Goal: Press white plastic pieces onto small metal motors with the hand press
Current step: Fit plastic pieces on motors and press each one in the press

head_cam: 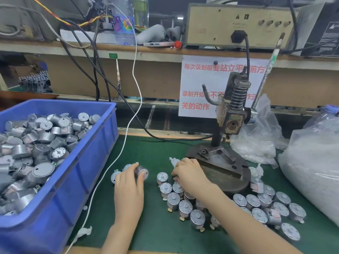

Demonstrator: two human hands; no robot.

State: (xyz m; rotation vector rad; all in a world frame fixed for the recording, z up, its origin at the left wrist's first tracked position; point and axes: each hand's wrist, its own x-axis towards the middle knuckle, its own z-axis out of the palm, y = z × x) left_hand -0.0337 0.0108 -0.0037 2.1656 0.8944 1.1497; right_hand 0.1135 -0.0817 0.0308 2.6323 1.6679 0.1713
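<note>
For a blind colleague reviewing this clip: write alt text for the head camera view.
A person's left hand grips a small metal motor on a green mat while the right hand sits over loose white plastic pieces beside the hand press. A blue bin heaped with motors stands to the left; more motors stand in rows on the right.

Ahead of me, paper sign (198, 85), red Chinese print: 每次录制前要站立平…前方; 录制开始…不…; 关的动作. My hand press (233, 110) hides middle characters. Beige box (220, 21) above: two warning triangles, "POWER", smaller print below too blurred.
</note>
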